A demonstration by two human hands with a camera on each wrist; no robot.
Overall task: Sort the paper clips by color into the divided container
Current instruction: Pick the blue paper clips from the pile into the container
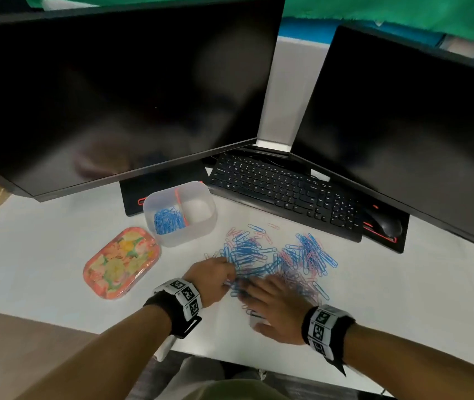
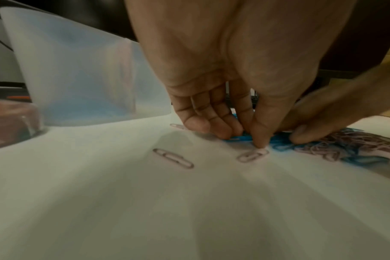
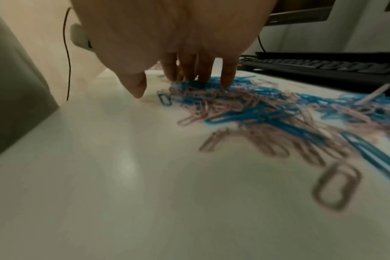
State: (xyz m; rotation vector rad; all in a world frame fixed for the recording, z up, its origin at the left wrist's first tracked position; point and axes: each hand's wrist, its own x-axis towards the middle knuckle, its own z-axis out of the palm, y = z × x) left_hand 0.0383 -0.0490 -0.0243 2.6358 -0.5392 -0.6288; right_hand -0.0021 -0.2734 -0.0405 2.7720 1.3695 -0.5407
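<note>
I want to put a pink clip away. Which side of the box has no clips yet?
The right side of the box, past the red divider: it looks bare, while the left side holds blue clips.

At the top centre of the frame the right hand reaches down with straight fingers touching a heap of blue and pink paper clips spread rightward across the white tabletop, a black keyboard beyond.

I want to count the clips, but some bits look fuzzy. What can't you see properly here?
- Clips under the right hand: head view, hand covers them.
- Whether the left hand pinches blue clips: left wrist view, fingers hide it.
- Near pink clips: right wrist view, blurred.
- Container right compartment: head view, too pale.
</note>
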